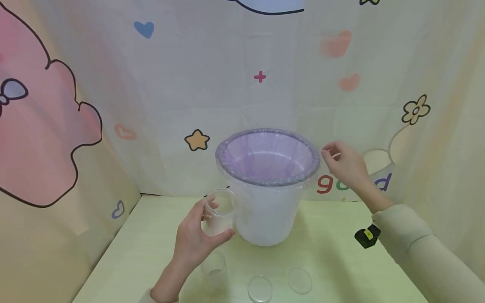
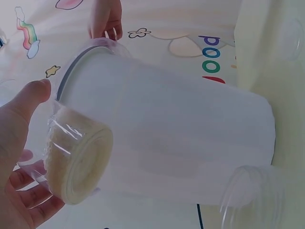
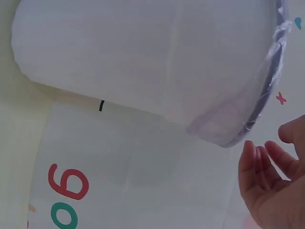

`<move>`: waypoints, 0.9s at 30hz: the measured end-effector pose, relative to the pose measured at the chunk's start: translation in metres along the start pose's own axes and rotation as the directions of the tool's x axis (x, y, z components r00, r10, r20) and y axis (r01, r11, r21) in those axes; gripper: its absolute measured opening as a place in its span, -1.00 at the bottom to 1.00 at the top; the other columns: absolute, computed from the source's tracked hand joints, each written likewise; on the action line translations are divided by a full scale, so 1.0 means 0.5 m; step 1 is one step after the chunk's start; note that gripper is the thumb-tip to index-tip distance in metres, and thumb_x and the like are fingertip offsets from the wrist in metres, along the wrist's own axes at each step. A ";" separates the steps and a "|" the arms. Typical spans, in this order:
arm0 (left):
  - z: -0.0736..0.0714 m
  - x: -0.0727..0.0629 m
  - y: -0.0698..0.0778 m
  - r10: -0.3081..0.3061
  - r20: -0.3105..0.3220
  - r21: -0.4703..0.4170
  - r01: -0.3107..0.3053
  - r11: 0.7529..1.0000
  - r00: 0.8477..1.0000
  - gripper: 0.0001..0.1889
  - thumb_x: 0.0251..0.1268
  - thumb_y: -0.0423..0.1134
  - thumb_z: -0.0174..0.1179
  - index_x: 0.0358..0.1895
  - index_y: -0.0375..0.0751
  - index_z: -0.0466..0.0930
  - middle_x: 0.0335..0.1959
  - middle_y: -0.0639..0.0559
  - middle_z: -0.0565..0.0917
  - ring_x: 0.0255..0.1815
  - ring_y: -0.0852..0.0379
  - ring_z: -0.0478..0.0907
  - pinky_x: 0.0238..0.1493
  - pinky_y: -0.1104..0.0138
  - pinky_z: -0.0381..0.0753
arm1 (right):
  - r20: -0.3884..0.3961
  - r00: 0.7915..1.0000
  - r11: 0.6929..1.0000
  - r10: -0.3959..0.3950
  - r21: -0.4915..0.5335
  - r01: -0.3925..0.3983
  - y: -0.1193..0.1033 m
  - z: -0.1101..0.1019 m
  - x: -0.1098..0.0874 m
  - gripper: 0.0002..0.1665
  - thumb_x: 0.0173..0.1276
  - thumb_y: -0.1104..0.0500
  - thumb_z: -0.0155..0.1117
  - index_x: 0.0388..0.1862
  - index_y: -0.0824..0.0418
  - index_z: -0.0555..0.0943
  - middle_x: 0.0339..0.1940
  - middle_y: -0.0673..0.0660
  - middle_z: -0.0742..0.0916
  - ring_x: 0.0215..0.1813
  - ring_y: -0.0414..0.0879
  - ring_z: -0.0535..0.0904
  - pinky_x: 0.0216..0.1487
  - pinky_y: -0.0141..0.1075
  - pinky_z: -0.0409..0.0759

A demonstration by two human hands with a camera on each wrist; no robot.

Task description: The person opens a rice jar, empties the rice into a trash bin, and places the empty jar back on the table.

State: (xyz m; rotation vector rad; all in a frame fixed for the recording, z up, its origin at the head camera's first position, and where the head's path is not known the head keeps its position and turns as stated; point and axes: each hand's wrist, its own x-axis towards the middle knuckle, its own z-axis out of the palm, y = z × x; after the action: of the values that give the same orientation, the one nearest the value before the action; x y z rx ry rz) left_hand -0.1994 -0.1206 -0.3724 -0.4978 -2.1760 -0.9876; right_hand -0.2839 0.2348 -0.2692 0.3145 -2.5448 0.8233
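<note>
My left hand [image 1: 195, 235] grips a clear plastic cup [image 1: 219, 221] between thumb and fingers, in front of the white trash bin [image 1: 267, 216] and to its left. In the left wrist view the cup [image 2: 78, 157] is tipped over in the picture, and its lower part looks cream-coloured. The bin's grey rim is wrapped by a translucent purple bag [image 1: 265, 158] that lines the inside. Just right of that rim, my right hand [image 1: 346, 164] hovers with loosely curled fingers and nothing in them; in the right wrist view its fingertips [image 3: 248, 148] are close to the bag's edge.
A second clear cup [image 1: 213, 271] stands on the pale yellow table [image 1: 140, 240] below my left hand. Two clear round lids [image 1: 260, 289] lie near the front edge. A patterned cloth [image 1: 182, 84] hangs behind the bin. By my right sleeve is a small black item [image 1: 367, 236].
</note>
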 end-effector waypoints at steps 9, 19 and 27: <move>-0.013 0.021 0.000 -0.007 -0.019 -0.003 0.007 1.000 1.000 -0.18 -0.44 -0.07 0.55 0.10 -0.10 0.40 -0.13 0.16 0.60 -0.26 0.31 0.48 -0.22 0.38 0.57 | 0.313 0.922 0.951 0.227 0.131 -0.279 -0.015 -0.034 0.061 -0.40 0.41 0.00 -0.08 0.25 0.39 0.23 0.16 0.44 0.44 -0.05 0.13 0.59 -0.20 -0.24 0.63; -0.026 0.035 0.001 -0.013 -0.018 0.003 0.013 1.000 1.000 -0.17 -0.42 -0.05 0.54 0.11 -0.15 0.40 -0.11 0.09 0.63 -0.21 0.24 0.53 -0.21 0.32 0.59 | 0.490 0.821 0.887 0.291 0.182 -0.423 -0.010 -0.036 0.090 -0.32 0.46 0.04 -0.14 0.30 0.56 0.09 0.21 0.54 0.34 0.18 0.31 0.40 -0.01 -0.19 0.56; -0.037 0.046 -0.003 -0.014 -0.020 0.031 0.015 0.999 1.000 -0.14 -0.45 -0.04 0.55 0.12 -0.15 0.39 -0.11 0.13 0.61 -0.23 0.24 0.54 -0.22 0.31 0.58 | 0.517 0.794 0.879 0.320 0.151 -0.452 -0.011 -0.032 0.103 -0.30 0.45 0.05 -0.12 0.30 0.58 0.07 0.20 0.54 0.36 0.16 0.24 0.45 -0.02 -0.24 0.57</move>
State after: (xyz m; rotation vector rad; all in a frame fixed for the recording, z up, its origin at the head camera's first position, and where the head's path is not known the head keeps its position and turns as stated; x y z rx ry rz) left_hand -0.2084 -0.1344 -0.3477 -0.4563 -2.1766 -0.9607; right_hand -0.3216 0.2361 -0.2301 0.0684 -3.0178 1.4100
